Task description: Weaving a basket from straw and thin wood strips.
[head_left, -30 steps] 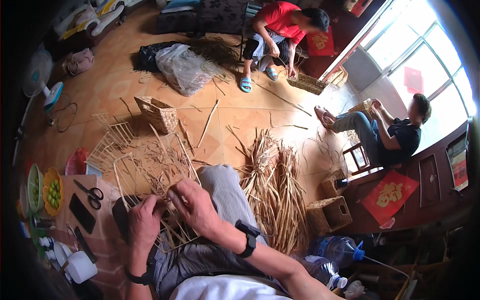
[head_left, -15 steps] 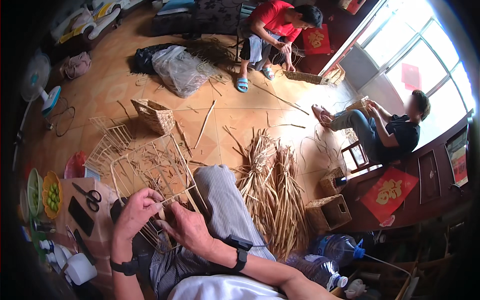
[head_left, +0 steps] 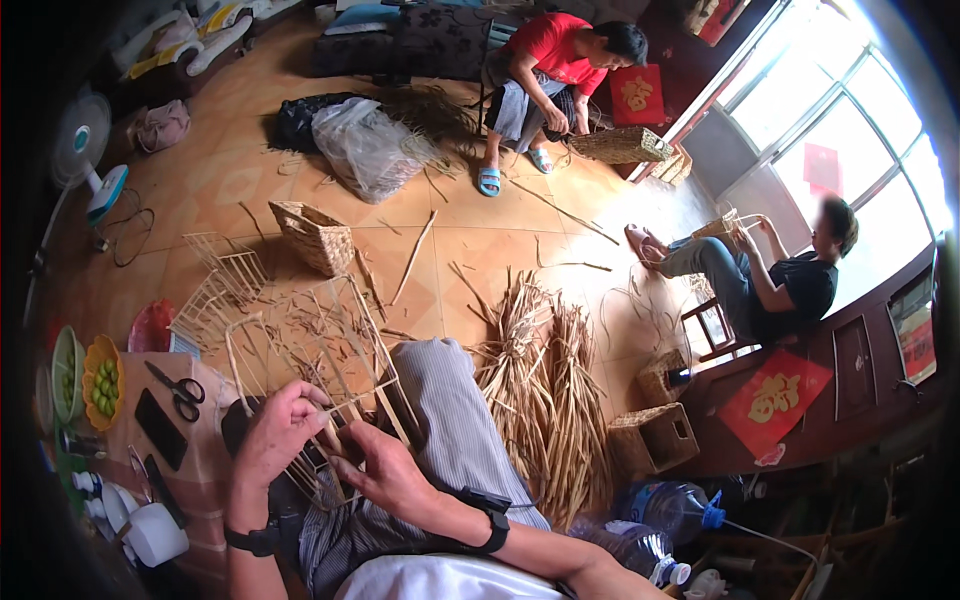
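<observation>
A rectangular basket frame of thin pale bars rests tilted on my lap, its open side facing away from me. At its near edge, my left hand is closed, thumb and fingers pinching a flat tan plant strand against a bar. Close beside it on the right, my right hand curls inward, its thumb and fingers closed around the lower part of the strand. My fingers partly hide the strand and where it meets the frame.
Scissors, a phone and a bowl of green fruit lie on the left table. Bundles of dried stalks lie right of my knee. A woven basket stands ahead. Two people work farther off; large water bottles stand lower right.
My hands stay at the frame's near edge, with the right fingers slightly shifted. The person in red has lowered their hands and tilted a woven basket upward.
</observation>
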Demonstrator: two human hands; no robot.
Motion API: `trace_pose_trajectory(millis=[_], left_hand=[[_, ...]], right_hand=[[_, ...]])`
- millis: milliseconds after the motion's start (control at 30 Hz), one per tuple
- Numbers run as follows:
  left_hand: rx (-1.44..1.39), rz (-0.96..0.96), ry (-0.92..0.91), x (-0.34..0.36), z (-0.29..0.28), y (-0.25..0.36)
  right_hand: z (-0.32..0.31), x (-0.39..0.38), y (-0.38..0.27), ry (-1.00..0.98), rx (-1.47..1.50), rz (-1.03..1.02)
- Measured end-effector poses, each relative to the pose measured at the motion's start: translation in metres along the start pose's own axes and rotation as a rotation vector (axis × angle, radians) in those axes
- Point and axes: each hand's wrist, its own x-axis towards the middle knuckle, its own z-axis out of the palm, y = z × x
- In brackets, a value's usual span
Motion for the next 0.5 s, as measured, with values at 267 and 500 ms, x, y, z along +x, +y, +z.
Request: trace_pose_trajectory(millis=[267, 500], left_hand=[[-0.054, 0.128, 0.156, -0.005, 0.014, -0.007], [-0.085, 0.132, 0.222, -0.007, 0.018, -0.006]], right_hand=[[-0.019, -0.004, -0.018, -0.193, 0.660, 0.408], [-0.049, -0.022, -0.014, -0.277, 0.913, 0.590]])
